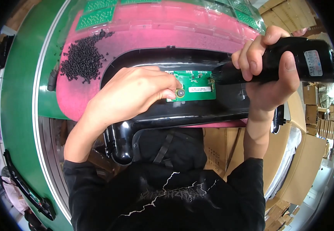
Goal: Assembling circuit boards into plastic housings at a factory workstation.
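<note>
A green circuit board point(198, 82) with a white label and a small round part point(181, 92) lies inside a curved black plastic housing point(151, 121). My left hand point(136, 90) is closed at the board's left end, thumb and fingers pinched at its edge beside the round part. Their exact contact is partly hidden by the hand. In my right hand point(271, 65) is a black electric screwdriver point(305, 57), held level with fingers wrapped round its body. Its ribbed nose points left and reaches the board's right edge; the bit itself cannot be made out.
A heap of small black screws point(83, 57) lies on the pink mat point(69, 98), left of the housing. Clear plastic trays with more green boards point(96, 18) stand at the back. Cardboard boxes point(305, 169) are on the right. A long black curved part point(28, 190) rests at the left.
</note>
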The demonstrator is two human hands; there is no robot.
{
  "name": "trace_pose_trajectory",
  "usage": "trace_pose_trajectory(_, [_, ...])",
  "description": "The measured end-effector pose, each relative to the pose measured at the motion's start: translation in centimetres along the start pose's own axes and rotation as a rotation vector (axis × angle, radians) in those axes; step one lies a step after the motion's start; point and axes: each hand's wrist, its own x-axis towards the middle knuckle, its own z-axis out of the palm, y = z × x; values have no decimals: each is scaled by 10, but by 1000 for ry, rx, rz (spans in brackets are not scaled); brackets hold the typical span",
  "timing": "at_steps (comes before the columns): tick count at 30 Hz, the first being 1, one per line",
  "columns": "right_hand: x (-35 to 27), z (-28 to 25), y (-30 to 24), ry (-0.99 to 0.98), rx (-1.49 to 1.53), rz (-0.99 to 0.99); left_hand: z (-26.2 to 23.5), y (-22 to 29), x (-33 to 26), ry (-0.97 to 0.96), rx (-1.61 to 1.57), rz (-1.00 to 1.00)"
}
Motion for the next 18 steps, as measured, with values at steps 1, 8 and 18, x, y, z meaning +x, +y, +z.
trace_pose_trajectory(1, [1, 3, -1, 18, -5, 1, 1, 0, 1, -5, 12, -29])
trace_pose_trajectory(8, [8, -3, 9, -2, 68, 94, -1, 3, 1, -38, 53, -162])
trace_pose_trajectory(18, [7, -2, 13, -64, 87, 56, -2, 1, 0, -4, 22, -142])
